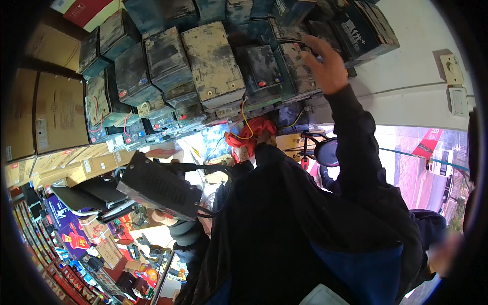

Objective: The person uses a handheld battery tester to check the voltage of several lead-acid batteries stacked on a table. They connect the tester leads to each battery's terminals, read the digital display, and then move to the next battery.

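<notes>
Right hand [325,63] spread flat on a dusty battery [300,68] in the stack, not yet gripped or pulled out; left hand [161,217] clasped under a black box [160,187] at chest height, so lifting looks barely begun.

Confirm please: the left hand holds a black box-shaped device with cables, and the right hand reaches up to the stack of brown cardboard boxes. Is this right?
Not quite. The head view shows the right hand reaching up to the stack of dusty batteries, not the cardboard boxes, which stand apart at the left. The left hand does hold the black box-shaped device with cables.
</notes>
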Motion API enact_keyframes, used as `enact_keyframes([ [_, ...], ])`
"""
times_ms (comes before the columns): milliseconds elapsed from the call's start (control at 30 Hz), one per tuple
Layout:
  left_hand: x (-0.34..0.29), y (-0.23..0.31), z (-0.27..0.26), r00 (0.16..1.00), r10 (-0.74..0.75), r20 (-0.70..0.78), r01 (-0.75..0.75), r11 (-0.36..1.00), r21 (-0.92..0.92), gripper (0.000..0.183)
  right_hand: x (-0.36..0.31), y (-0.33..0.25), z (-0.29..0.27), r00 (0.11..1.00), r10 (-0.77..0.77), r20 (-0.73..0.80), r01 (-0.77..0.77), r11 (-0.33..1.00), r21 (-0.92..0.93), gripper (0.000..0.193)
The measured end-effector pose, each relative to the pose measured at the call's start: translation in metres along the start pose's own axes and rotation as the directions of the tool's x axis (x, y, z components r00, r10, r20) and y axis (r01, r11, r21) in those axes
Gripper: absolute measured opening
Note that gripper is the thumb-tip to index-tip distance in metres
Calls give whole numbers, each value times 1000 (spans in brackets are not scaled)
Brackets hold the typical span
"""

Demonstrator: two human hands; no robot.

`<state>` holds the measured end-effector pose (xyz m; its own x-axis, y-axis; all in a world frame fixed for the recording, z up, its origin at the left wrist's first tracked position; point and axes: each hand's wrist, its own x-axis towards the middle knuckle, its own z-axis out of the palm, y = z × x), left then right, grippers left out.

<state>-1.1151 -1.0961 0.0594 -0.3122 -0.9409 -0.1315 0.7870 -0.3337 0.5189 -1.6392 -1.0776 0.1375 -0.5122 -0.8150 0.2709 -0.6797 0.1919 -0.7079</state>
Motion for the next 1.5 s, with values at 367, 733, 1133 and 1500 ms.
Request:
enact_keyframes([
  [367, 49, -79, 94, 685, -717, 128, 615, 664, 426, 98, -159, -83, 55, 850, 11, 526, -367, 729, 578, 63],
  [733, 64, -140, 115, 639, -769, 20, 664, 564, 491, 93, -179, 21, 80, 698, 581, 418, -643, 250, 724, 44],
  [1133, 70, -67, 107, 942, -336, 5, 282, 798, 533, 69, -178, 41, 82, 708, 576, 409, -640, 276, 717, 20],
  [1500, 210, -102, 200, 973, -211, -97, 224, 741, 633, 35, -137, 13, 94, 756, 526, 389, -602, 326, 729, 25],
])
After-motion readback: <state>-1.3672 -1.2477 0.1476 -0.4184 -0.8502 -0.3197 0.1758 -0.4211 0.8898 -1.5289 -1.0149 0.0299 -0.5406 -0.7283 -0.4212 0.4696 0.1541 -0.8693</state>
